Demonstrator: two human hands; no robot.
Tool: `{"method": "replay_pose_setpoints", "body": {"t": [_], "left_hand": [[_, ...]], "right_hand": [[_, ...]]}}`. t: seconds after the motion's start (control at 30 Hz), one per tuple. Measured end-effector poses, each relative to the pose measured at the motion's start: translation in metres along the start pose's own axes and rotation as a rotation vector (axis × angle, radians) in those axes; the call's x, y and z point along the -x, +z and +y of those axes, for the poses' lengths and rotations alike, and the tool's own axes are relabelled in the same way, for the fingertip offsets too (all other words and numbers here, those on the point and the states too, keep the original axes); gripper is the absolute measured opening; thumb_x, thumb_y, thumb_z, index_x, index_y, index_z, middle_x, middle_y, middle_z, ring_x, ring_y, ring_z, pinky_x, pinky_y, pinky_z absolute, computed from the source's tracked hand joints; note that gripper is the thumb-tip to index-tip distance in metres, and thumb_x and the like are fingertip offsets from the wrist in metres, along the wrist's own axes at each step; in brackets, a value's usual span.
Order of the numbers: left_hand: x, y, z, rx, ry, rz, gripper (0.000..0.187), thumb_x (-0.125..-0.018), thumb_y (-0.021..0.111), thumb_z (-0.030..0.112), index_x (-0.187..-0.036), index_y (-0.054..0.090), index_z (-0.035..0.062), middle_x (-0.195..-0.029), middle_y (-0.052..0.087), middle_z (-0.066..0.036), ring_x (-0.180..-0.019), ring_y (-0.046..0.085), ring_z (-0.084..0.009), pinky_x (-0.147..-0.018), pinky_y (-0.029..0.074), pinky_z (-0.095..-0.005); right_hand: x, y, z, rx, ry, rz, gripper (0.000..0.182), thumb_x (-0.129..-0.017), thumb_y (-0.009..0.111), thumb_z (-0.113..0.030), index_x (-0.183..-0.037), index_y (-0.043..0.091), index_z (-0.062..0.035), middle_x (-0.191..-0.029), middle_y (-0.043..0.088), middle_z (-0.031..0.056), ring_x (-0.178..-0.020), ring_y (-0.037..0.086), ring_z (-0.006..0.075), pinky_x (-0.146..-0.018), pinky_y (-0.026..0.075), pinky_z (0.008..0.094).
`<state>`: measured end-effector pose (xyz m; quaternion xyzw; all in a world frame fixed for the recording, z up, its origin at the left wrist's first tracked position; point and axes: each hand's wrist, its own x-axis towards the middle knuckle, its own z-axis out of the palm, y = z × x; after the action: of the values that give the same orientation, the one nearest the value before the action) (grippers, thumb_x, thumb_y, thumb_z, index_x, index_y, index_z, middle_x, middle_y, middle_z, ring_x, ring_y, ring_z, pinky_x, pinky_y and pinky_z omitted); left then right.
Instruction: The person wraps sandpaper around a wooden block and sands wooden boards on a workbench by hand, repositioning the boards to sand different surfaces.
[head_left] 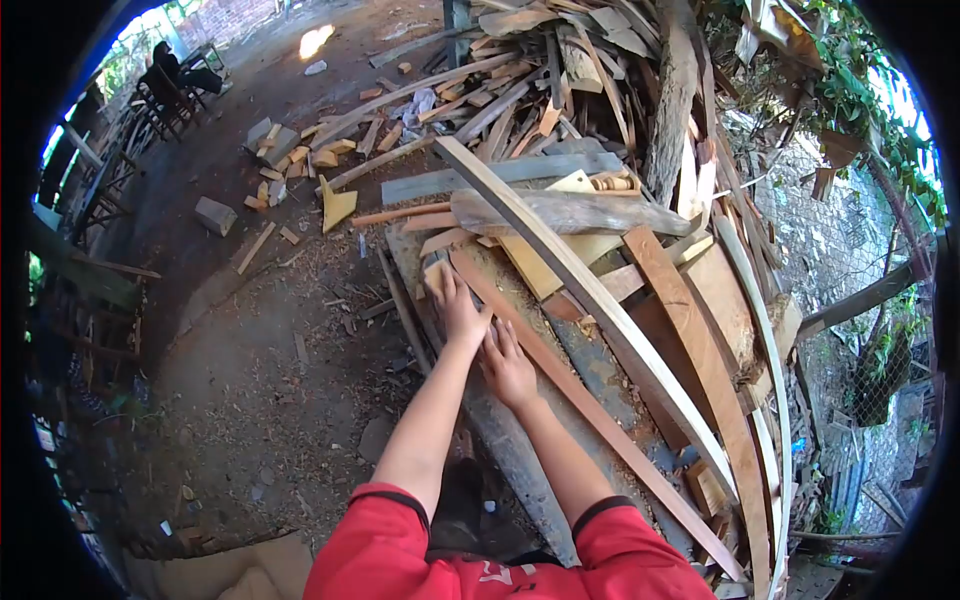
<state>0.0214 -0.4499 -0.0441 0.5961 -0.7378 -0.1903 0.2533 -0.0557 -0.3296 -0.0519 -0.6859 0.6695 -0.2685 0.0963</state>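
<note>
At the far end of the workbench (575, 345), my left hand (462, 315) has its fingers wrapped over a small pale wooden block (434, 276). My right hand (509, 366) lies just behind it, fingers stretched out and close together, fingertips beside a long reddish-brown wooden strip (600, 410). That strip runs lengthwise down the bench toward my right side. The two hands meet near the thumb of the left one. The underside of the block is hidden by my fingers and the bench clutter.
A long pale beam (590, 285) slants across the bench, with a wide brown plank (690, 335) to its right. Behind them rises a heap of scrap wood (560, 70). Offcuts (300, 160) and shavings lie on the dirt floor (250, 400) at left.
</note>
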Motion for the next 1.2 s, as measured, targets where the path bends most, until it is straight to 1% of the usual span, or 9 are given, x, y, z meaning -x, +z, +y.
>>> {"method": "replay_pose_setpoints", "body": {"t": [0.17, 0.27, 0.3, 0.47, 0.63, 0.83, 0.97, 1.1, 1.2], "left_hand": [[-0.003, -0.036, 0.035, 0.049, 0.128, 0.013, 0.086, -0.065, 0.071, 0.014, -0.135, 0.026, -0.0074, -0.147, 0.017, -0.022, -0.134, 0.005, -0.0489, -0.111, 0.014, -0.0484], [0.072, -0.035, 0.060, 0.204, 0.164, 0.077, 0.085, -0.066, 0.066, 0.015, -0.136, 0.025, -0.0085, -0.146, 0.015, -0.025, -0.134, 0.006, -0.0501, -0.110, 0.014, -0.0492], [0.110, -0.032, 0.069, 0.118, 0.166, 0.091, 0.085, -0.065, 0.066, 0.016, -0.135, 0.025, -0.0099, -0.146, 0.016, -0.026, -0.133, 0.007, -0.0513, -0.110, 0.014, -0.0520], [0.288, -0.005, 0.107, 0.210, 0.089, -0.092, 0.083, -0.065, 0.064, 0.011, -0.135, 0.024, -0.0097, -0.145, 0.016, -0.027, -0.132, 0.004, -0.0541, -0.109, 0.011, -0.0553], [0.342, 0.013, 0.134, 0.259, 0.087, -0.144, 0.084, -0.067, 0.062, 0.016, -0.136, 0.022, -0.0091, -0.143, 0.013, -0.032, -0.132, 0.003, -0.0544, -0.108, 0.012, -0.0564], [0.252, 0.030, 0.078, 0.274, -0.012, -0.054, 0.089, -0.064, 0.068, 0.015, -0.137, 0.023, -0.0066, -0.144, 0.011, -0.032, -0.131, 0.001, -0.0556, -0.107, 0.011, -0.0582], [0.125, 0.016, 0.034, 0.235, 0.126, -0.076, 0.086, -0.063, 0.069, 0.015, -0.134, 0.027, -0.0080, -0.144, 0.014, -0.031, -0.131, 0.005, -0.0548, -0.108, 0.013, -0.0563], [0.004, 0.016, -0.013, 0.093, 0.015, 0.055, 0.086, -0.064, 0.072, 0.018, -0.134, 0.028, -0.0066, -0.145, 0.015, -0.027, -0.132, 0.006, -0.0529, -0.109, 0.015, -0.0527], [-0.027, -0.023, 0.004, 0.035, 0.059, 0.109, 0.089, -0.063, 0.073, 0.018, -0.136, 0.028, -0.0045, -0.146, 0.016, -0.026, -0.133, 0.005, -0.0508, -0.109, 0.016, -0.0514]], "right_hand": [[-0.001, -0.028, -0.021, -0.001, 0.031, 0.102, 0.060, -0.076, 0.060, -0.009, -0.133, 0.040, -0.0070, -0.139, 0.035, 0.0221, -0.129, 0.035, 0.0375, -0.098, 0.041, 0.0401], [0.072, -0.067, -0.025, -0.002, -0.011, 0.109, 0.061, -0.072, 0.061, -0.007, -0.130, 0.043, -0.0055, -0.137, 0.037, 0.0229, -0.126, 0.038, 0.0383, -0.096, 0.042, 0.0404], [0.109, -0.074, -0.024, -0.010, 0.005, 0.083, 0.060, -0.072, 0.062, -0.007, -0.129, 0.044, -0.0052, -0.136, 0.038, 0.0229, -0.126, 0.038, 0.0387, -0.097, 0.042, 0.0406], [0.288, -0.115, -0.026, -0.017, 0.164, -0.085, 0.052, -0.077, 0.061, -0.010, -0.127, 0.046, -0.0026, -0.134, 0.038, 0.0252, -0.125, 0.038, 0.0421, -0.096, 0.042, 0.0438], [0.344, -0.139, -0.012, 0.056, 0.230, -0.130, 0.054, -0.076, 0.063, -0.012, -0.127, 0.047, -0.0078, -0.136, 0.037, 0.0240, -0.124, 0.039, 0.0420, -0.094, 0.044, 0.0444], [0.245, -0.085, 0.003, 0.120, 0.095, -0.147, 0.053, -0.074, 0.064, -0.010, -0.124, 0.050, -0.0075, -0.132, 0.042, 0.0234, -0.120, 0.045, 0.0391, -0.092, 0.046, 0.0419], [0.129, -0.034, -0.010, 0.040, 0.171, -0.027, 0.051, -0.078, 0.063, -0.016, -0.126, 0.049, -0.0080, -0.134, 0.040, 0.0239, -0.120, 0.045, 0.0384, -0.087, 0.049, 0.0416], [0.002, -0.001, -0.008, 0.067, 0.015, 0.033, 0.050, -0.083, 0.058, -0.017, -0.130, 0.045, -0.0090, -0.136, 0.040, 0.0206, -0.128, 0.037, 0.0366, -0.100, 0.038, 0.0418], [-0.030, -0.011, -0.019, 0.036, -0.018, 0.046, 0.054, -0.079, 0.056, -0.009, -0.132, 0.042, -0.0078, -0.140, 0.034, 0.0202, -0.130, 0.033, 0.0368, -0.103, 0.035, 0.0405]]}}
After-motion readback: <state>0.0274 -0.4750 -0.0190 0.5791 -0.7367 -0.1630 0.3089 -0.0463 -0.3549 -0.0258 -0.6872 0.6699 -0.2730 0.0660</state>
